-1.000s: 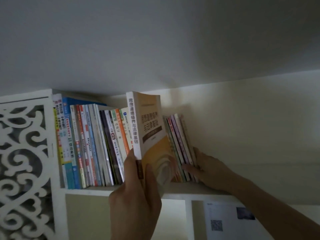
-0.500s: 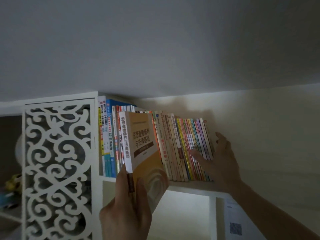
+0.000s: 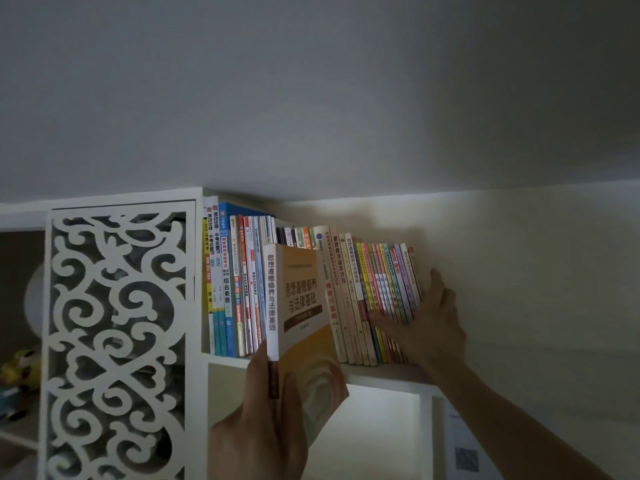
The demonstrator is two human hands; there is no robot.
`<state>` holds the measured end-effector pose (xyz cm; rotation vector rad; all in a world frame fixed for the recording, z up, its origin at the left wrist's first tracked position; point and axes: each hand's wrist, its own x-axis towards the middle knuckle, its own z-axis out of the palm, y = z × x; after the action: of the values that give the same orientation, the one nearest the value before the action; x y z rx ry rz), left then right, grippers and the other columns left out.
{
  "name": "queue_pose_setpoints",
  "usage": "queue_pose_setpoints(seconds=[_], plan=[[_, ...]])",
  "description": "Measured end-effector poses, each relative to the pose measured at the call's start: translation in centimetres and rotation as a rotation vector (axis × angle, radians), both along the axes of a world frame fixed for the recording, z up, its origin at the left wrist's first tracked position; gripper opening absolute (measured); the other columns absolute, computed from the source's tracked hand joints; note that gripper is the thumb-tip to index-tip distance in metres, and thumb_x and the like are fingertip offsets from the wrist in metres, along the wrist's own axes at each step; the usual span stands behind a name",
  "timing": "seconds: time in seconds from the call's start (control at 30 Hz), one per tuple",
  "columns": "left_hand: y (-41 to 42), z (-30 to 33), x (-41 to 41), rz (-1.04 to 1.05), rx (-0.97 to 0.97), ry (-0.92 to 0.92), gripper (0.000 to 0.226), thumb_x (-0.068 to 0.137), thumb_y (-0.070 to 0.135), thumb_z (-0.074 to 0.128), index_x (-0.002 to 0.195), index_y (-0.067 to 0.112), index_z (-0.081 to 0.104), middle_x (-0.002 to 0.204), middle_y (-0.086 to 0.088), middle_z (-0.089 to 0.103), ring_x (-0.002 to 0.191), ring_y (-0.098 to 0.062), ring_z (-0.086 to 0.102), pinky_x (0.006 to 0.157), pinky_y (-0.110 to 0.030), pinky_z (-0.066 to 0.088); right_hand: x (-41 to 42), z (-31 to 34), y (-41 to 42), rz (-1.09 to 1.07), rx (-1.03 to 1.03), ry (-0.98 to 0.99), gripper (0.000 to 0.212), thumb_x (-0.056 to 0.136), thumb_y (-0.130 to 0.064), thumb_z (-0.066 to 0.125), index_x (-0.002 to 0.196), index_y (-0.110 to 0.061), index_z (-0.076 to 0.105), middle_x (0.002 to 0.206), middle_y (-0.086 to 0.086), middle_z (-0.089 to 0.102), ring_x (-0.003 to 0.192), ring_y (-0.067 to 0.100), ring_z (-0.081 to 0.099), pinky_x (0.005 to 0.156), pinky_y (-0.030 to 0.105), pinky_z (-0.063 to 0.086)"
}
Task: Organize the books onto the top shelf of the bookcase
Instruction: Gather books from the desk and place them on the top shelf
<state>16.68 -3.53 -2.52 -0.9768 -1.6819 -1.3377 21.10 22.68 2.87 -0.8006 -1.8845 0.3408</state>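
A row of upright books (image 3: 349,296) stands on the top shelf (image 3: 384,374) of the white bookcase, right under the ceiling. My left hand (image 3: 266,431) grips the lower end of an orange book with a white spine (image 3: 298,306), held upright in front of the row's left half. My right hand (image 3: 426,323) lies with straight fingers against the thin coloured books (image 3: 391,282) at the right end of the row, thumb up along the last one.
A white carved lattice panel (image 3: 117,341) closes the bookcase to the left of the books. Behind it sit a pale round object and a yellow toy (image 3: 20,367). Below the shelf is a lit compartment (image 3: 374,431). A paper with a QR code (image 3: 465,459) hangs at lower right.
The gap in the row has closed: the right hand has pushed the thin books left against the others. The orange book has come out in front of the row, lower.
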Motion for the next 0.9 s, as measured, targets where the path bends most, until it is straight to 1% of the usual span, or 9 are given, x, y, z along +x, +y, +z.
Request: queue_pose_setpoints(seconds=[0.07,0.2,0.37,0.43,0.5,0.6,0.7,0.83,0.9], plan=[[0.5,0.3,0.2,0.007,0.003,0.004,0.056,0.103,0.060,0.031,0.132,0.017,0.053,0.061,0.026,0.042,0.034,0.013,0.023,0.039,0.007,0.021,0.1,0.2,0.4,-0.010,0.065,-0.040,0.140,0.060,-0.082,0.073,0.158,-0.019,-0.004,0.151,0.015,0.029,0.133,0.038,0.046,0.094,0.054,0.051],[1.6,0.7,0.4,-0.040,-0.005,0.060,0.056,0.096,0.044,0.049,0.135,0.006,0.058,0.073,0.024,0.043,0.042,0.021,0.024,0.049,0.012,0.023,-0.4,1.3,0.1,0.035,0.189,-0.050,0.144,0.060,-0.073,0.080,0.158,-0.019,-0.011,0.147,0.014,0.031,0.125,0.037,0.050,0.086,0.051,0.055],[0.8,0.4,0.8,-0.034,-0.016,0.084,0.052,0.093,0.039,0.052,0.132,0.006,0.059,0.071,0.021,0.042,0.048,0.024,0.024,0.050,0.012,0.025,-1.0,0.5,-0.3,-0.041,0.225,0.044,0.149,0.057,-0.068,0.085,0.158,-0.018,-0.012,0.147,0.017,0.030,0.126,0.038,0.047,0.083,0.049,0.054],[0.6,0.4,1.1,-0.039,-0.025,0.081,0.051,0.093,0.039,0.053,0.131,0.005,0.060,0.069,0.022,0.043,0.043,0.021,0.022,0.048,0.010,0.025,-0.9,0.3,0.0,-0.090,0.250,0.017,0.152,0.054,-0.070,0.086,0.159,-0.016,-0.009,0.148,0.021,0.031,0.124,0.040,0.047,0.083,0.050,0.055],[1.0,0.4,1.5,-0.041,-0.020,0.089,0.051,0.094,0.039,0.052,0.133,0.008,0.058,0.062,0.020,0.045,0.037,0.019,0.025,0.048,0.010,0.027,-0.7,0.2,-0.1,-0.093,0.238,-0.001,0.149,0.056,-0.070,0.085,0.160,-0.016,-0.007,0.142,0.021,0.036,0.114,0.038,0.054,0.075,0.045,0.055],[2.2,1.0,2.6,-0.053,0.003,0.087,0.052,0.097,0.044,0.048,0.141,0.017,0.050,0.060,0.010,0.063,0.035,0.003,0.047,0.045,0.002,0.038,0.2,0.0,0.2,-0.064,0.204,0.052,0.143,0.059,-0.062,0.085,0.159,-0.019,-0.007,0.129,0.017,0.042,0.101,0.035,0.057,0.066,0.038,0.050],[4.6,1.8,3.2,-0.042,0.043,0.092,0.051,0.099,0.048,0.044,0.143,0.022,0.046,0.072,0.010,0.070,0.052,-0.011,0.063,0.044,-0.001,0.035,2.5,0.1,1.2,-0.083,0.169,0.156,0.142,0.058,-0.060,0.088,0.158,-0.021,-0.005,0.127,0.017,0.043,0.099,0.041,0.059,0.070,0.046,0.054],[8.9,3.3,3.3,-0.033,0.082,0.153,0.042,0.101,0.030,0.054,0.140,0.013,0.050,0.091,0.002,0.072,0.052,-0.011,0.063,0.043,-0.016,0.047,5.5,0.9,2.3,-0.113,0.050,0.284,0.144,0.057,-0.060,0.089,0.159,-0.020,-0.004,0.139,0.020,0.039,0.111,0.051,0.056,0.082,0.057,0.051],[11.0,3.7,2.6,-0.020,0.063,0.157,0.037,0.103,0.028,0.051,0.135,0.009,0.052,0.089,-0.002,0.072,0.051,-0.013,0.063,0.041,-0.021,0.051,6.5,1.1,2.4,-0.128,-0.002,0.341,0.144,0.058,-0.060,0.089,0.160,-0.019,-0.004,0.145,0.019,0.037,0.116,0.052,0.055,0.088,0.059,0.049]])
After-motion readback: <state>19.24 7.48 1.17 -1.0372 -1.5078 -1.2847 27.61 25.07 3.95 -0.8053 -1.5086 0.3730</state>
